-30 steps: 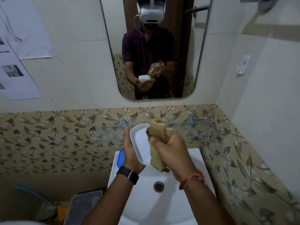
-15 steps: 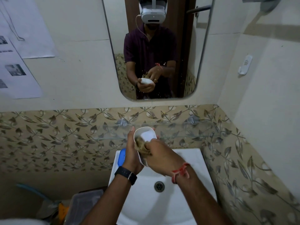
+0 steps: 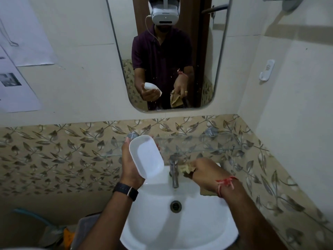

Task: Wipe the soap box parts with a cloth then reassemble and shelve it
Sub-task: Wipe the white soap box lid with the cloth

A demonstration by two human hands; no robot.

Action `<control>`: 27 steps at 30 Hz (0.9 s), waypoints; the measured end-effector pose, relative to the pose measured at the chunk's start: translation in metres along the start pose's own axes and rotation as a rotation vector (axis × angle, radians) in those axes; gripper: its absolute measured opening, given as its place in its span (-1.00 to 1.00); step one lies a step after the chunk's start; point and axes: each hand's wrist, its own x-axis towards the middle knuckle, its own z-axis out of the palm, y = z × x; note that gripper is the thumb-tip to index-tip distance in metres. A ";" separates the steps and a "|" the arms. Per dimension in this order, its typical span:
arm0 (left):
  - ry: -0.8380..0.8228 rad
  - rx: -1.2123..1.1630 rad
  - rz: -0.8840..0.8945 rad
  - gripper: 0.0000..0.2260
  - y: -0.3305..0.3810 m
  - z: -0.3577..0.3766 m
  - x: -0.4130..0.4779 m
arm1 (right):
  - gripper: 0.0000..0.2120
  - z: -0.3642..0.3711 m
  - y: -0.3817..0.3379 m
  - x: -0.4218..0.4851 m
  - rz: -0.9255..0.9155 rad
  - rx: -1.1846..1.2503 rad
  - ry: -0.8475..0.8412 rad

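Left fingers (image 3: 126, 142) clasp a smooth white rounded tray (image 3: 146, 157), right fingers (image 3: 197, 165) clutch crumpled tan cloth (image 3: 186, 169).

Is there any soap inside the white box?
Empty. The white plastic soap box half, held tilted by the left hand, shows only a bare white inside.

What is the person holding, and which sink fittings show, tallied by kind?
White soap box part, held by left hand: 1
Cloth, held by right hand: 1
Tap: 1
Drain: 1
Basin: 1
Total: 5
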 end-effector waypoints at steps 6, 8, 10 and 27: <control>-0.055 0.027 0.003 -0.40 -0.010 0.010 -0.001 | -0.89 0.051 -0.015 -0.002 0.049 0.670 -0.126; -0.043 0.114 0.060 -0.40 -0.011 0.013 -0.004 | -0.87 0.066 -0.017 -0.006 0.082 0.930 -0.229; -0.025 0.181 0.119 -0.45 -0.010 0.016 -0.004 | -0.84 0.070 -0.018 -0.015 0.081 0.997 -0.352; -0.368 1.159 0.696 -0.53 -0.021 0.035 0.000 | -0.67 0.093 -0.019 -0.022 -0.344 0.164 0.332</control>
